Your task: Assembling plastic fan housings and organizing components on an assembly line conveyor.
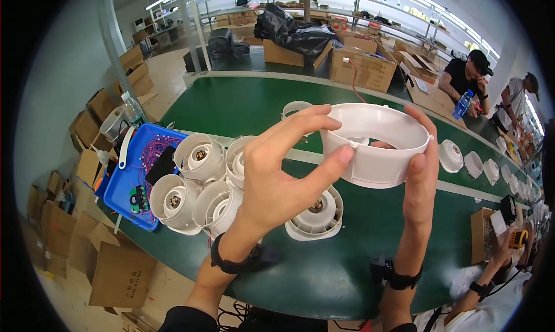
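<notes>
Both hands hold up a white round plastic housing point(376, 173), open through its middle, above the green table. My left hand point(274, 179) grips its left side, the thumb on the outer wall and fingers at the rim. My right hand point(421, 158) grips its right side, with a fingertip showing through the opening. A red wire point(354, 80) with a white connector rises behind the housing. Beneath my hands a white fan housing point(315, 216) with vanes and a central motor rests on the table. Several similar white motor housings point(199, 155) cluster left of my left hand, partly hidden by it.
At the left a blue tray point(113, 196) holds wires and a green circuit board point(139, 199). White parts line the green table point(231, 95) toward the right. A co-worker's hand point(502, 245) holds a yellow-and-black tool beside a cardboard box point(478, 236). Cardboard boxes stand behind.
</notes>
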A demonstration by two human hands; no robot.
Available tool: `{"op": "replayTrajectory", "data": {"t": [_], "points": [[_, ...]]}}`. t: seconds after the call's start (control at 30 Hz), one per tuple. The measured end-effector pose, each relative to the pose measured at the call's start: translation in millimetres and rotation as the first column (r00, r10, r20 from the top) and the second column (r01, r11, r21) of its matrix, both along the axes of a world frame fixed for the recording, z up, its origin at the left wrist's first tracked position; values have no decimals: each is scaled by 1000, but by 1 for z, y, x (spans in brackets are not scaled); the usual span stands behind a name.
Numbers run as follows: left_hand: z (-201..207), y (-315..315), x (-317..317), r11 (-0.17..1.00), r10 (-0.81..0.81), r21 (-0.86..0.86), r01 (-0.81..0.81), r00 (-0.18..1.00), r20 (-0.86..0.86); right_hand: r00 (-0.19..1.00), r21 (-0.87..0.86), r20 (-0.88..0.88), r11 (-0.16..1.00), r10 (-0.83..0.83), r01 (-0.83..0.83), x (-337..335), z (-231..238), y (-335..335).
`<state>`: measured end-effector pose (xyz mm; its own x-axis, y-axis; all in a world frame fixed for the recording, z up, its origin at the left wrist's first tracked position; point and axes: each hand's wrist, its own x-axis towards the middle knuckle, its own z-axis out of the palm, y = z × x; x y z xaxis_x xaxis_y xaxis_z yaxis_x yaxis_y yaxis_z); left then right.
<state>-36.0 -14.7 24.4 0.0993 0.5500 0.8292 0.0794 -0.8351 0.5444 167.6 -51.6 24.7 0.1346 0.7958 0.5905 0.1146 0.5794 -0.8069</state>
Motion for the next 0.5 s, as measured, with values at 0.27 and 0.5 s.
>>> {"op": "replayTrajectory", "data": {"t": [0.27, 0.5], "points": [[0, 0, 8, 963, -214, -118, 243, 952, 220, 999, 40, -10, 998, 51, -50, 3, -7, -1], [-3, 7, -5, 966, -257, 36, 256, 966, 39, 994, 36, -42, 994, 101, -99, 0, -8, -4]]}}
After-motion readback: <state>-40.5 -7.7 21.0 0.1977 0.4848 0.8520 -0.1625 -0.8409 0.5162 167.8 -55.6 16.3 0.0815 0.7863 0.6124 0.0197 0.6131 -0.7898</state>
